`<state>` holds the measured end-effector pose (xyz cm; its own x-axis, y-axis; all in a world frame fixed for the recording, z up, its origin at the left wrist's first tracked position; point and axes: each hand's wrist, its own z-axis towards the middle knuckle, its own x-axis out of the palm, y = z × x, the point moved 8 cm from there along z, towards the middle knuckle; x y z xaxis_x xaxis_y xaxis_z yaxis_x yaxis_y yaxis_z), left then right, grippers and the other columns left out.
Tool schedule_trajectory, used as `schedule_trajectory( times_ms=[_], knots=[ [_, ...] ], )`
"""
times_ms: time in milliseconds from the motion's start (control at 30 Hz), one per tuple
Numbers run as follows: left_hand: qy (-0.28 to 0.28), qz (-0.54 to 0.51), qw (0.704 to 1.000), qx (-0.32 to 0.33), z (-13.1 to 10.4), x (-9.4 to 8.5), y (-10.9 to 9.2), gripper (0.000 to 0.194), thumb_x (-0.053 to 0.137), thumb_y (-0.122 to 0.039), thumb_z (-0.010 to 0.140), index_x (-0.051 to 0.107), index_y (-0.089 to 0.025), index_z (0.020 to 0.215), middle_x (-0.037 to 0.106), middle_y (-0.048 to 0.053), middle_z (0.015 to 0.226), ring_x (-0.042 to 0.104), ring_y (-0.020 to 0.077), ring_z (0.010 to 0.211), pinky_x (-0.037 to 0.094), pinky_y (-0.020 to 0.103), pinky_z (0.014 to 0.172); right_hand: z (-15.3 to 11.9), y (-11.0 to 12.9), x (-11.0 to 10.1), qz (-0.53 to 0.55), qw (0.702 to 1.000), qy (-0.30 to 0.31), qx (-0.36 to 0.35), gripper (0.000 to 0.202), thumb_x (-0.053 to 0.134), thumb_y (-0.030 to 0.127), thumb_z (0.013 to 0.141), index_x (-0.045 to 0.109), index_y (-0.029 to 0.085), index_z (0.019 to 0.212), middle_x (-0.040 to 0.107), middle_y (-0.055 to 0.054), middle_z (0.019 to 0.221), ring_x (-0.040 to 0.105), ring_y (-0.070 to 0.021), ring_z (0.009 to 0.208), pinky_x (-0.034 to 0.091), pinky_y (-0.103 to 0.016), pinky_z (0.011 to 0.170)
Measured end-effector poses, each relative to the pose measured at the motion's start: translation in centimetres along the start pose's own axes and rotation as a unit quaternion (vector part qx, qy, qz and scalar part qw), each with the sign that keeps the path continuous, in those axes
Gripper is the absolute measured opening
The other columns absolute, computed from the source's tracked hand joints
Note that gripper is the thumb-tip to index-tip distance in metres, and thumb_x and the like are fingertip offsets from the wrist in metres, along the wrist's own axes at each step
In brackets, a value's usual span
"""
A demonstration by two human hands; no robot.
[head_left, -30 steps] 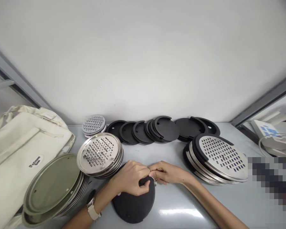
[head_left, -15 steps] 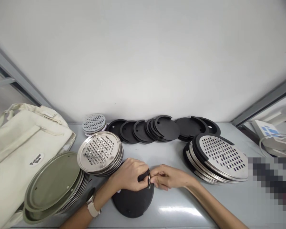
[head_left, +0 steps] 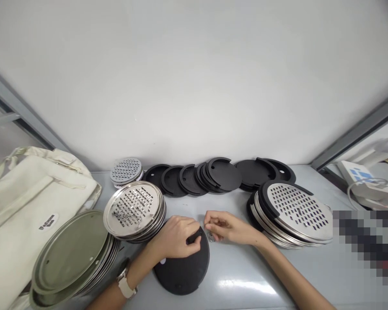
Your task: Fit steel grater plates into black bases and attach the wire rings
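A round black disc (head_left: 183,275) lies flat at the table's near middle. My left hand (head_left: 177,237) rests over its upper part, fingers curled round a black piece at the disc's raised edge. Just right of the disc, my right hand (head_left: 221,226) is held with thumb and fingertips together; what they pinch, if anything, is too small to make out. A small shiny object (head_left: 211,237) shows below those fingertips. Left of my left hand stands a stack of silver perforated discs (head_left: 134,209).
Black discs (head_left: 224,174) line the wall. At right is a stack topped by a perforated plate (head_left: 300,211). Green plates (head_left: 74,254) and a cream bag (head_left: 22,193) lie left. A small perforated stack (head_left: 126,170) stands behind. A white box (head_left: 358,176) is far right.
My right hand has moved slightly up and away from the disc's edge. The shiny strip between my hands no longer shows there. The view has shifted a little.
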<state>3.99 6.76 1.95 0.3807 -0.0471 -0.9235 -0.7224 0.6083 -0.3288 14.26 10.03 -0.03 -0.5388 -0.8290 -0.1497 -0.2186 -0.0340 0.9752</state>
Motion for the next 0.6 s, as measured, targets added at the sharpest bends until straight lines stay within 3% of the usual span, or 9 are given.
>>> schedule_trajectory(
  times_ms=[233, 400, 600],
  knots=[
    [0.005, 0.010, 1.000, 0.008, -0.1, 0.4, 0.1, 0.016, 0.053, -0.022, 0.077, 0.040, -0.019, 0.068, 0.047, -0.003, 0.064, 0.043, 0.0118, 0.057, 0.025, 0.028, 0.055, -0.1, 1.2, -0.4, 0.024, 0.999, -0.013, -0.024, 0.028, 0.050, 0.042, 0.093, 0.057, 0.015, 0.096, 0.057, 0.000, 0.069, 0.055, -0.0113, 0.065, 0.042, -0.023, 0.061],
    [0.013, 0.018, 1.000, 0.007, -0.1, 0.4, 0.0, 0.012, 0.053, -0.022, 0.077, 0.043, -0.020, 0.070, 0.050, -0.003, 0.067, 0.047, 0.0124, 0.059, 0.027, 0.028, 0.056, -0.3, 1.5, -0.5, 0.016, 1.000, -0.011, -0.024, 0.028, 0.054, 0.042, 0.091, 0.057, 0.015, 0.084, 0.058, 0.000, 0.066, 0.053, -0.0108, 0.064, 0.042, -0.024, 0.064],
    [0.017, 0.018, 1.000, 0.015, 0.0, 0.3, -0.1, 0.010, 0.051, -0.022, 0.079, 0.046, -0.020, 0.071, 0.051, -0.002, 0.066, 0.048, 0.0131, 0.059, 0.028, 0.028, 0.056, -0.9, 2.3, -0.6, 0.073, 0.996, 0.010, -0.040, 0.032, 0.055, 0.044, 0.089, 0.059, 0.013, 0.087, 0.055, 0.000, 0.064, 0.052, -0.0109, 0.061, 0.042, -0.024, 0.060]
  ],
)
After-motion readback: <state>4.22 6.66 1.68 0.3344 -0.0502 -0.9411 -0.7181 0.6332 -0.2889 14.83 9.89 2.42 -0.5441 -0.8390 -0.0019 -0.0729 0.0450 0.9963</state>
